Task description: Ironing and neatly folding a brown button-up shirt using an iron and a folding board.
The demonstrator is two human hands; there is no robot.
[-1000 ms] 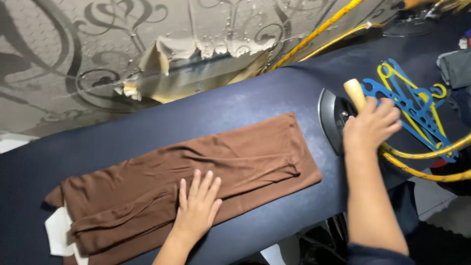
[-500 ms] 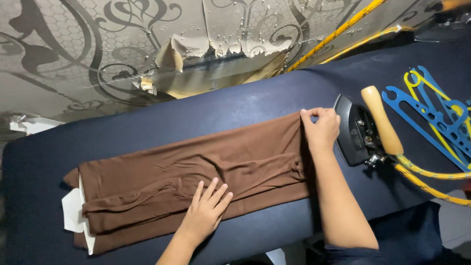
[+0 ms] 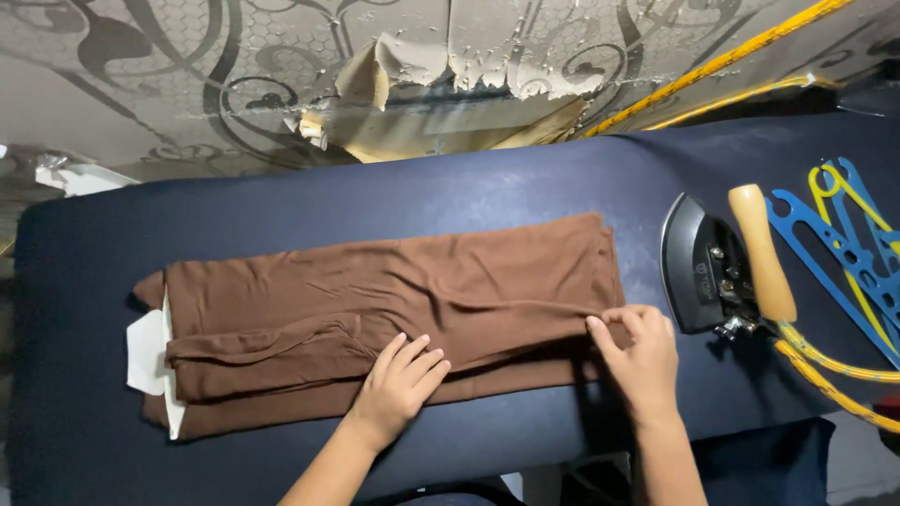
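Garment (image 3: 375, 309), brown and folded lengthwise, lay flat along the middle of the dark blue padded tabletop (image 3: 309, 201), its long axis running left to right. A white piece of paper or card (image 3: 147, 352) protruded from under its left end. Creases and a raised fold ran along the cloth's near half.

The left hand (image 3: 398, 389) rested palm down on the near edge of the garment, about midway along its length, fingers spread and flat, pressing the cloth rather than gripping it. The right hand (image 3: 642, 356) was at the garment's right end, near corner; thumb and fingers were closed in a pinch on the edge of the cloth's upper fold. Both forearms entered from the near edge of the view.

Just right of the right hand, apart from the garment, a black steam iron (image 3: 698, 267) with a pale wooden handle (image 3: 761, 251) stood on the tabletop. A yellow hose (image 3: 825, 370) led from the iron toward the right edge. Blue and yellow plastic hangers (image 3: 848, 248) lay beyond the iron at far right. A patterned grey wall (image 3: 187, 84) with torn, peeling covering stood behind the tabletop.
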